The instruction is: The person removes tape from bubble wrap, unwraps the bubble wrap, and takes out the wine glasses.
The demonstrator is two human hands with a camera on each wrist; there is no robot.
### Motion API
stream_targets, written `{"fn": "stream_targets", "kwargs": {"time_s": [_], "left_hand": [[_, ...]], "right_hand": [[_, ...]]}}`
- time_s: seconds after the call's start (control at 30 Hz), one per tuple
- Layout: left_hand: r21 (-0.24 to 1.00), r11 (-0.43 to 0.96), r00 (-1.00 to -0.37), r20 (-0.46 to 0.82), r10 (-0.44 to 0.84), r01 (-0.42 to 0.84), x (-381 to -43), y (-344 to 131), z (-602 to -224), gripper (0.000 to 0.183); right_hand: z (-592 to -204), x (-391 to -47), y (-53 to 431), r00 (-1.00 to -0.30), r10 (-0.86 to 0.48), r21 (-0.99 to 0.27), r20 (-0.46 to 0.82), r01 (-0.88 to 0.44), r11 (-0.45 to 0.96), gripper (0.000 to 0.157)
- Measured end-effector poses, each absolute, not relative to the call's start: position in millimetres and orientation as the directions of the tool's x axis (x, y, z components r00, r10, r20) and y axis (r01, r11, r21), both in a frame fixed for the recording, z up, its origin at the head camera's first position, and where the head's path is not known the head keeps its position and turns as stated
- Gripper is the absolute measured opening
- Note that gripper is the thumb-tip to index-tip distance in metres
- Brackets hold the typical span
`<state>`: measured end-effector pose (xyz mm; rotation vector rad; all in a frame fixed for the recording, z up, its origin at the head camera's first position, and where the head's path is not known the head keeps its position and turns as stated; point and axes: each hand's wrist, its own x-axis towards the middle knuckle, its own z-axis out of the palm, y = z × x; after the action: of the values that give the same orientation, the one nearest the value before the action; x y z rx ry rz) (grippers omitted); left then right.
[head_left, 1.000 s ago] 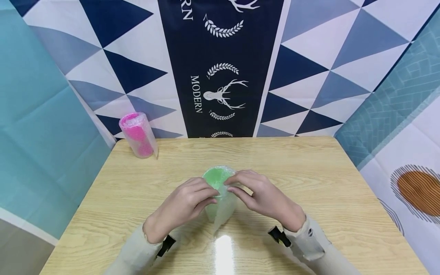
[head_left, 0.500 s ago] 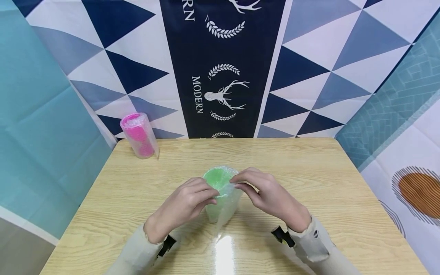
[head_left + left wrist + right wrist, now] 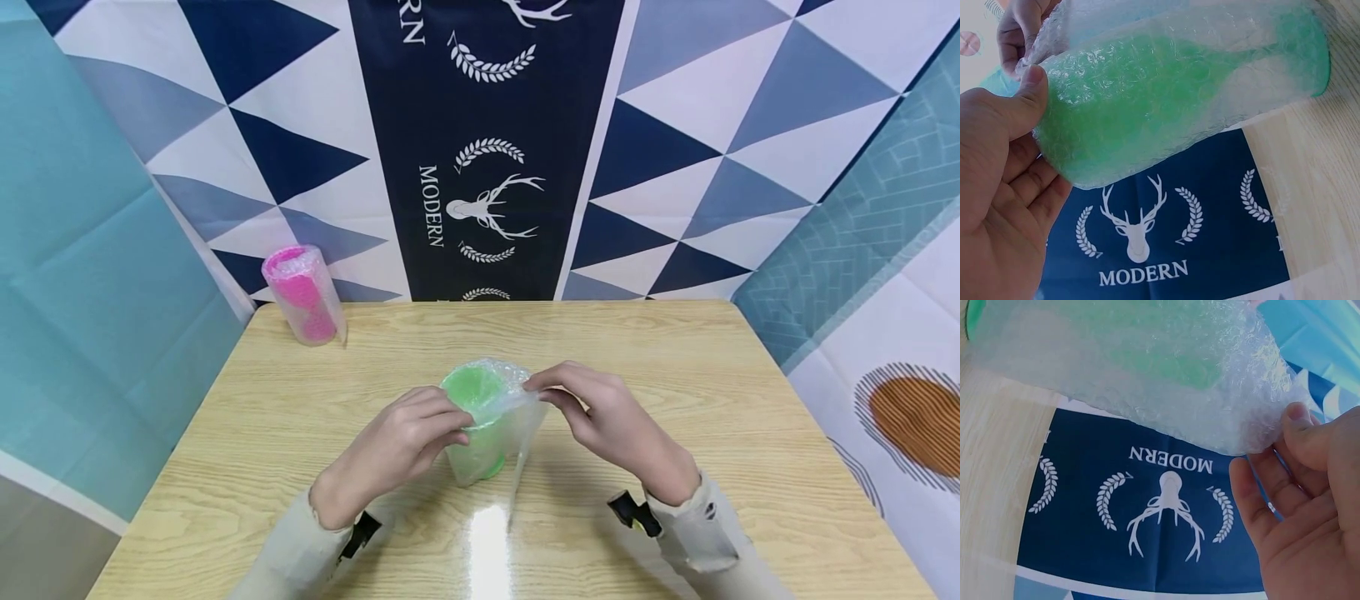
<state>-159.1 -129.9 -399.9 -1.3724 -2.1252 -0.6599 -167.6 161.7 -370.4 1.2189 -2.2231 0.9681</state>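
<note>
A green goblet (image 3: 474, 387) stands upright on the table in the head view, with clear bubble wrap (image 3: 525, 417) around it. My left hand (image 3: 405, 437) pinches the near left side of its rim, thumb outside over the wrap. The left wrist view shows the goblet's green bowl (image 3: 1141, 94) narrowing to a stem and widening to a foot through the plastic. On the right, my right hand (image 3: 596, 408) pinches the top corner of the loose wrap flap between thumb and fingers. That flap stands away from the goblet, as the bubble wrap (image 3: 1235, 412) in the right wrist view shows.
Another bubble-wrapped piece, a pink goblet (image 3: 300, 296), stands at the table's far left corner. The wooden table (image 3: 637, 342) backs onto a patterned cloth (image 3: 487, 125) with deer heads and triangles. More cloth hangs on both sides.
My right hand has moved right, drawing the wrap's loose edge away from the goblet and uncovering more of its lower part. My left hand has stayed at the rim.
</note>
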Motion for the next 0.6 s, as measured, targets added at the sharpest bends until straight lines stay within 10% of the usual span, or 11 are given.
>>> {"fn": "stream_targets", "kwargs": {"time_s": [0.6], "left_hand": [[0.115, 0.391, -0.367, 0.651, 0.664, 0.913, -160.9, -126.8, -397.8, 0.015]], "right_hand": [[-366.1, -165.6, 167.4, -0.5, -0.627, -0.314, 0.597, -0.865, 0.391, 0.027]]}}
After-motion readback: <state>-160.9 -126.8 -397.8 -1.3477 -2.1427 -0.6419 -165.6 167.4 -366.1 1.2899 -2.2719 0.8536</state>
